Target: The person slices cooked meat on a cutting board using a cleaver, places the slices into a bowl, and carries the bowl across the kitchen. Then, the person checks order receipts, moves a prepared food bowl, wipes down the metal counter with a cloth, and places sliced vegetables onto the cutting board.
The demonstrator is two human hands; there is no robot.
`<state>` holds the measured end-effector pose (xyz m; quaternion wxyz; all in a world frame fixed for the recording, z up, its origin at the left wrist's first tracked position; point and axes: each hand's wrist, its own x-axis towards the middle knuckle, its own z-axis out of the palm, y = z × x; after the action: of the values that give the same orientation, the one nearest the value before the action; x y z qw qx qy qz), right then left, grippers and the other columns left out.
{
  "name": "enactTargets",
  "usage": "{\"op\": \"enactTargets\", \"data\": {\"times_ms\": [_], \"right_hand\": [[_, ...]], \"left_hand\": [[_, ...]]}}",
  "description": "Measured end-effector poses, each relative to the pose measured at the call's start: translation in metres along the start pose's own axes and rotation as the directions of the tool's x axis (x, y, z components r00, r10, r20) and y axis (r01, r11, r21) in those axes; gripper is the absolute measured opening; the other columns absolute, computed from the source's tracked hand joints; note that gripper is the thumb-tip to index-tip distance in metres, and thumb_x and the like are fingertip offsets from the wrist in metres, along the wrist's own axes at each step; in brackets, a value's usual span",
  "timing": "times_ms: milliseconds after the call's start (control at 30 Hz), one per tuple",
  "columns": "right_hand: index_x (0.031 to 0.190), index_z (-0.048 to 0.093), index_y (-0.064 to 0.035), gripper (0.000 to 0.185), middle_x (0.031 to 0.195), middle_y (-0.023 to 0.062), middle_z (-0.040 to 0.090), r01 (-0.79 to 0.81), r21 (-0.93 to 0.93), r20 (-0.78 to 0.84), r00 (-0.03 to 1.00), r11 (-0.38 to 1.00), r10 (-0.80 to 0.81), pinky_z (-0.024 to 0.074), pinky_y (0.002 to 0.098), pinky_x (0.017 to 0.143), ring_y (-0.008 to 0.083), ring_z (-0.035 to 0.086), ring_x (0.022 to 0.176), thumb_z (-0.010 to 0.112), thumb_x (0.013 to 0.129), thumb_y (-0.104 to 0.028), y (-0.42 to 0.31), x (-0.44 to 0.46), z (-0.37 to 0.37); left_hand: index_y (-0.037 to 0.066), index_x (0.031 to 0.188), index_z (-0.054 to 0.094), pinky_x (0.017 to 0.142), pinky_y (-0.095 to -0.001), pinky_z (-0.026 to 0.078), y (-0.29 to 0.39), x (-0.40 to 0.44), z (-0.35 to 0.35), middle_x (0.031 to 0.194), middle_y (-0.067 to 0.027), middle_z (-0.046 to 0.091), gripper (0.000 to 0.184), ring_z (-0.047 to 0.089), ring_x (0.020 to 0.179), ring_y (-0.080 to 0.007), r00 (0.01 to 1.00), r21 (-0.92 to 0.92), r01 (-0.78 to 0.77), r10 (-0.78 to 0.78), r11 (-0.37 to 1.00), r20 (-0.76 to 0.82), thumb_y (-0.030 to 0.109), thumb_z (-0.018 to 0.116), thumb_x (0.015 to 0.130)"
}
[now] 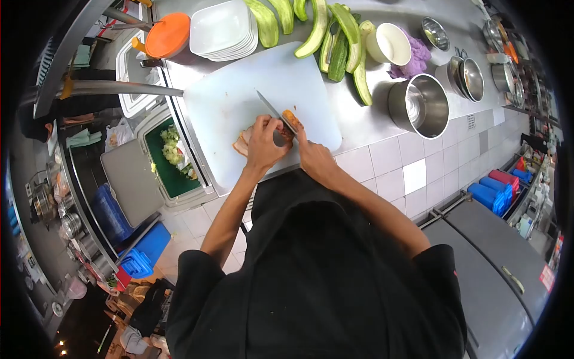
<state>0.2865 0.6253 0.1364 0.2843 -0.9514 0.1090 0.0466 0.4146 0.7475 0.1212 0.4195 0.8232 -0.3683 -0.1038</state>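
On the white cutting board, my right hand is wrapped round the handle of a kitchen knife, whose blade points away to the upper left. My left hand is closed, its fingers bent close beside the blade, gripping meat that its fingers largely hide. Pale slices of cooked meat lie on the board along the left side of that hand. An orange-brown end piece shows just beyond my right fingers, against the knife.
Peeled, cut long green gourds lie behind the board, near stacked white plates and an orange-lidded container. At right stand a white bowl, a purple cloth and a steel pot. A scrap bin sits left.
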Motion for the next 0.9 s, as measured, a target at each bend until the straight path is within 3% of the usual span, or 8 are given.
{"op": "enactTargets", "data": {"times_ms": [200,333,467,567,700,767,867,900], "right_hand": [[0.120,0.035,0.0052,0.036,0.071,0.0230,0.063,-0.012,0.015,0.009,1.000,1.000,0.011,0.0504,0.0503,0.055,0.0408,0.064,0.064,0.047,0.090,-0.008,0.010,-0.021,-0.010],[0.111,0.035,-0.0030,0.021,0.068,0.0285,0.059,-0.408,0.162,0.347,0.876,0.898,0.335,0.0442,0.0572,0.062,0.0510,0.059,0.070,0.044,0.096,-0.014,0.023,-0.085,-0.041],[0.109,0.036,-0.0038,0.022,0.068,0.0310,0.058,-0.417,0.241,0.401,0.865,0.876,0.301,0.0407,0.0582,0.062,0.0530,0.057,0.070,0.046,0.096,-0.018,0.035,-0.123,-0.091],[0.107,0.038,-0.0023,0.022,0.069,0.0317,0.057,-0.528,0.301,0.258,0.847,0.794,0.465,0.0385,0.0581,0.063,0.0557,0.053,0.070,0.050,0.096,-0.017,0.033,-0.132,-0.109],[0.107,0.040,0.0007,0.023,0.070,0.0322,0.058,-0.501,0.246,0.069,0.863,0.830,0.500,0.0383,0.0588,0.066,0.0557,0.052,0.071,0.052,0.095,-0.014,0.043,-0.115,-0.109],[0.106,0.040,0.0009,0.022,0.070,0.0321,0.058,-0.468,0.252,0.026,0.878,0.847,0.477,0.0387,0.0584,0.065,0.0555,0.053,0.071,0.052,0.095,-0.013,0.048,-0.101,-0.104],[0.103,0.039,0.0014,0.020,0.069,0.0314,0.058,-0.388,0.325,-0.027,0.908,0.862,0.419,0.0407,0.0551,0.061,0.0542,0.054,0.069,0.052,0.095,-0.012,0.048,-0.077,-0.101],[0.105,0.040,0.0030,0.022,0.067,0.0305,0.057,-0.390,0.331,-0.031,0.906,0.859,0.423,0.0400,0.0533,0.058,0.0523,0.055,0.066,0.053,0.095,-0.011,0.050,-0.071,-0.099]], "left_hand": [[0.009,0.095,0.059,0.081,-0.0390,0.048,0.005,0.005,0.004,0.103,-0.0095,0.049,0.040,0.055,0.096,-0.0284,0.999,0.071,0.030,-0.028,0.997,-0.036,0.010,0.078,0.060],[0.008,0.100,0.058,0.084,-0.0392,0.047,0.008,0.004,0.007,0.105,-0.0099,0.050,0.042,0.055,0.101,-0.0291,0.998,0.071,0.034,-0.030,0.997,-0.048,0.013,0.077,0.063],[0.008,0.109,0.056,0.083,-0.0399,0.048,0.003,0.013,0.016,0.105,-0.0121,0.053,0.048,0.056,0.099,-0.0288,0.995,0.093,-0.054,0.062,0.994,-0.084,0.013,0.076,0.066],[0.009,0.118,0.054,0.086,-0.0414,0.048,0.013,0.023,0.018,0.111,-0.0143,0.054,0.055,0.055,0.105,-0.0306,0.991,0.023,0.121,-0.122,0.992,0.048,0.016,0.077,0.068],[0.011,0.126,0.051,0.090,-0.0446,0.045,0.014,0.022,0.015,0.118,-0.0139,0.052,0.062,0.054,0.108,-0.0326,0.997,0.107,0.054,-0.061,0.993,0.056,0.021,0.076,0.070],[0.010,0.133,0.047,0.090,-0.0433,0.046,0.014,0.015,0.002,0.120,-0.0182,0.054,0.075,0.054,0.109,-0.0355,0.997,0.207,-0.051,0.060,0.977,-0.039,0.023,0.081,0.068],[0.006,0.134,0.045,0.091,-0.0444,0.044,0.008,-0.014,-0.050,0.121,-0.0158,0.054,0.079,0.052,0.113,-0.0347,0.970,0.183,0.058,-0.012,0.981,-0.242,0.024,0.083,0.067],[0.004,0.134,0.044,0.091,-0.0445,0.044,0.001,-0.029,-0.066,0.121,-0.0163,0.053,0.083,0.052,0.112,-0.0350,0.960,0.154,0.180,-0.139,0.972,-0.243,0.026,0.086,0.065]]}}
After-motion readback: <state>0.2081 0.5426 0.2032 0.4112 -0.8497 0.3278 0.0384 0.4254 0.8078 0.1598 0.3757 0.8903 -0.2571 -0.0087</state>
